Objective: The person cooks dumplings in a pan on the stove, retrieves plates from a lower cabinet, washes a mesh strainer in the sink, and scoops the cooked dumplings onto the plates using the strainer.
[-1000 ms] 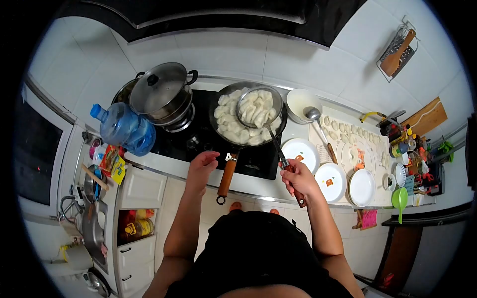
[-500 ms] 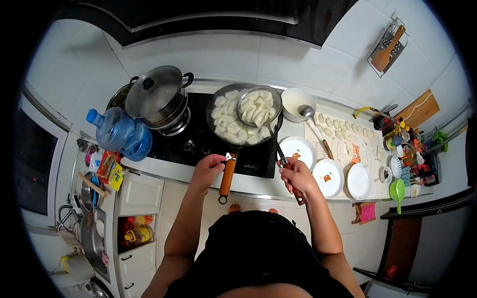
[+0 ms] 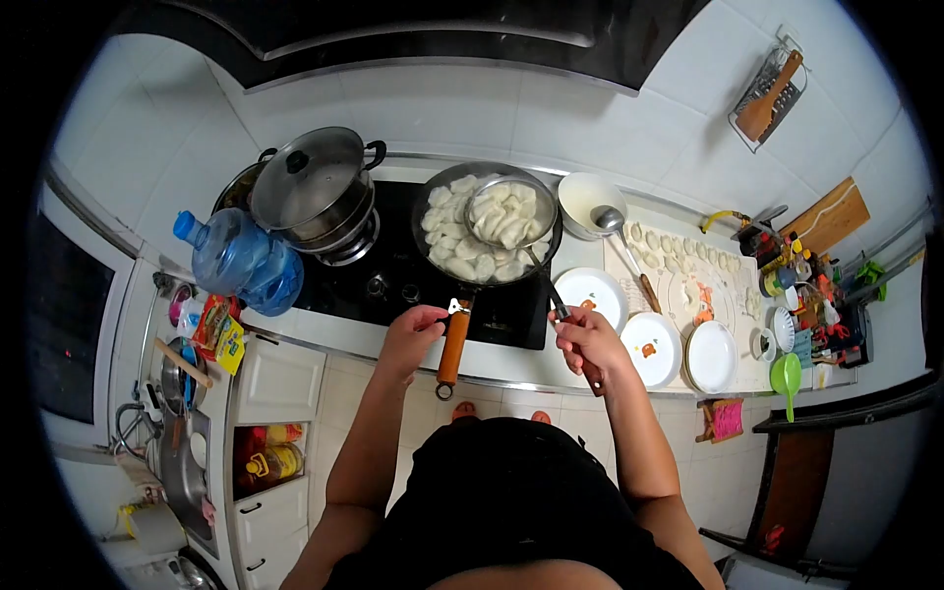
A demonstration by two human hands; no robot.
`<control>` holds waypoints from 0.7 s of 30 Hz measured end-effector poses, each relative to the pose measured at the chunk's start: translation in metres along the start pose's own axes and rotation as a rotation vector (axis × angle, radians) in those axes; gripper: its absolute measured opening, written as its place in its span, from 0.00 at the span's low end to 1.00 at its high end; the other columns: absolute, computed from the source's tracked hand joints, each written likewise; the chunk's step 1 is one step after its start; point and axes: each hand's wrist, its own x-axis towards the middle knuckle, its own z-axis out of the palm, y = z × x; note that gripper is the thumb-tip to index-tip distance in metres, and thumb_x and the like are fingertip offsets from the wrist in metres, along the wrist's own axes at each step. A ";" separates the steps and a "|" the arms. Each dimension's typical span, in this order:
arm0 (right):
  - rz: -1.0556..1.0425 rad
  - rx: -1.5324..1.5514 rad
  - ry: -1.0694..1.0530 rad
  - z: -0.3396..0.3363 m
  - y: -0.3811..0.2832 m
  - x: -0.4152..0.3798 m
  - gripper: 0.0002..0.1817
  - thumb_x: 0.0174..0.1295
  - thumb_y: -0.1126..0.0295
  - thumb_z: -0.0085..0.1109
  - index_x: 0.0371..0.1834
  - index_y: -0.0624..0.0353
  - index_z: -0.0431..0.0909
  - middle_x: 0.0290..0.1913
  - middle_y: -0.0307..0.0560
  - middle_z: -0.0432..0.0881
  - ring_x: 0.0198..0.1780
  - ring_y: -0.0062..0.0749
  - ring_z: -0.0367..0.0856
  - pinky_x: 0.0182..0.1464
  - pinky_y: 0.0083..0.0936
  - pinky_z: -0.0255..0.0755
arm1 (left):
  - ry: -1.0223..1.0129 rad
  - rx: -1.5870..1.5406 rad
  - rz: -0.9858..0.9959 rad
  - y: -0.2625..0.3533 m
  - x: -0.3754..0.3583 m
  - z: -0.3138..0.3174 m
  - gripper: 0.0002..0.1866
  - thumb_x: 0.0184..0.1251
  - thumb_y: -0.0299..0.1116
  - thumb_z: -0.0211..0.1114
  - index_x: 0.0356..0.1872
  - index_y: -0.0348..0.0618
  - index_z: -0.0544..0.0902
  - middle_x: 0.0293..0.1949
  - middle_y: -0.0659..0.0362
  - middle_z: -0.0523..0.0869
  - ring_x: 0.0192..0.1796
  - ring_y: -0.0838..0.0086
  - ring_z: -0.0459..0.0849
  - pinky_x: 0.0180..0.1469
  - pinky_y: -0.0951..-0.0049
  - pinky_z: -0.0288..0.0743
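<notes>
Two hands at the stove: your right hand [image 3: 587, 341] is clenched round the strainer [image 3: 510, 213], whose basket sits loaded with dumplings [image 3: 462, 248] over the frying pan [image 3: 489, 228] on the black cooktop [image 3: 393, 265]. Your left hand [image 3: 410, 329] touches the pan's orange handle [image 3: 453, 346], fingers curled (fully gripping? can't tell). You're mid-scoop, I'd say; next calls for a level lift towards the white plates [image 3: 590, 293]. Both forearms reach forward, elbows tucked.

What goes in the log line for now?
left hand: at pan handle | right hand: holds skimmer | dumplings in pan
</notes>
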 end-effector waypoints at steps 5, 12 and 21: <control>0.037 0.236 0.019 -0.025 -0.007 -0.038 0.11 0.62 0.74 0.47 0.46 0.63 0.72 0.17 0.36 0.66 0.08 0.15 0.54 0.09 0.14 0.49 | 0.088 -0.011 -0.041 0.008 -0.003 0.001 0.11 0.58 0.23 0.58 0.42 0.41 0.80 0.39 0.62 0.79 0.43 0.78 0.74 0.49 0.78 0.67; 0.074 0.109 0.266 -0.069 0.014 -0.116 0.11 0.60 0.75 0.50 0.46 0.64 0.71 0.17 0.37 0.66 0.07 0.15 0.58 0.08 0.15 0.54 | -0.063 -0.168 -0.039 0.019 -0.003 0.018 0.10 0.59 0.26 0.58 0.42 0.42 0.79 0.40 0.63 0.79 0.43 0.80 0.74 0.47 0.79 0.67; 0.087 -0.324 0.538 -0.093 0.091 -0.101 0.07 0.57 0.76 0.53 0.37 0.67 0.69 0.18 0.38 0.68 0.11 0.21 0.65 0.11 0.21 0.60 | -0.391 -0.217 -0.113 0.018 0.009 0.073 0.09 0.61 0.27 0.56 0.43 0.41 0.78 0.41 0.60 0.79 0.46 0.76 0.76 0.49 0.75 0.68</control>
